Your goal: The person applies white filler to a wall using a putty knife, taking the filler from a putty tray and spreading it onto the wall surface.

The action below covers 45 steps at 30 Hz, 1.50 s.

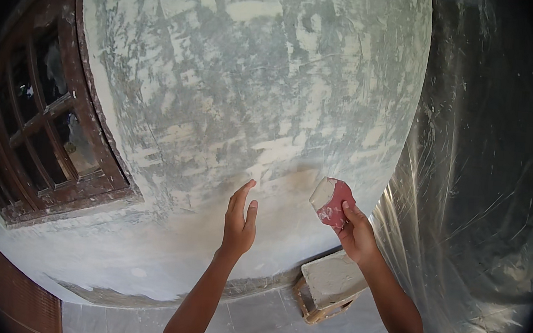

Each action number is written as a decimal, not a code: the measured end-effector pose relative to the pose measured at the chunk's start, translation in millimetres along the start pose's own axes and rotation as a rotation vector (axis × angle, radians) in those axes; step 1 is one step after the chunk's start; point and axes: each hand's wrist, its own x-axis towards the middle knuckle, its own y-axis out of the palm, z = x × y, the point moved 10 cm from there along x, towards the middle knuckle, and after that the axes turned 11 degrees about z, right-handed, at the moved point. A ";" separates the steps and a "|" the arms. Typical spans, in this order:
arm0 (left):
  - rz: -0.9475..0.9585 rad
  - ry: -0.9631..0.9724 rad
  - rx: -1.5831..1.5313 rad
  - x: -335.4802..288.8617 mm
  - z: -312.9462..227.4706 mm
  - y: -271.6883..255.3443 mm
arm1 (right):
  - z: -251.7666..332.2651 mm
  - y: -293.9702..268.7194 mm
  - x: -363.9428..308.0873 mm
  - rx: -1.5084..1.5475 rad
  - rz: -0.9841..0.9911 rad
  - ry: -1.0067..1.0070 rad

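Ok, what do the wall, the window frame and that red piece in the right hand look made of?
Wall: plaster or putty, matte, patchy grey and cream. Window frame: dark brown wood, worn, smeared pale at the sill. Red piece in the right hand: probably folded sandpaper, dusted white.

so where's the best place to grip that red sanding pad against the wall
Grip the sanding pad by its lower corner, coming from below and the right, as the right hand does now. It is flat and thin, its upper end pale with dust and close to the wall, so fingers at the bottom probably keep the working end clear.
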 end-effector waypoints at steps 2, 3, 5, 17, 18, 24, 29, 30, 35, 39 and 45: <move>-0.034 0.043 0.038 20.8 -27.5 -44.2 | 35.3 47.0 8.3 -0.016 0.061 -0.077; -0.059 0.069 0.057 29.4 -39.1 -64.9 | 51.6 68.8 11.2 -0.026 0.080 -0.127; -0.104 0.129 0.091 45.6 -62.4 -106.5 | 76.9 115.7 22.5 -0.035 0.141 -0.176; -0.391 0.277 0.412 115.0 -133.2 -301.3 | 184.8 340.4 107.2 -0.414 0.416 -0.520; -0.418 0.302 0.434 118.8 -138.0 -309.4 | 195.8 360.2 107.6 -0.453 0.441 -0.624; -0.512 0.345 0.529 137.4 -146.3 -348.7 | 223.2 468.3 100.9 -0.732 0.410 -1.011; -0.563 0.444 0.590 153.0 -141.4 -367.0 | 222.3 541.4 70.0 -1.056 0.299 -1.281; -0.570 0.476 0.613 154.7 -141.7 -368.5 | 221.9 554.3 58.3 -1.077 0.323 -1.471; -0.517 0.535 0.592 168.3 -136.8 -382.1 | 208.6 593.6 57.4 -1.250 0.247 -1.828; -0.487 0.576 0.629 171.5 -136.5 -382.6 | 195.1 607.2 67.1 -1.408 0.073 -1.962; -0.483 0.610 0.655 170.8 -133.0 -384.9 | 184.3 619.2 80.2 -1.516 -0.105 -2.033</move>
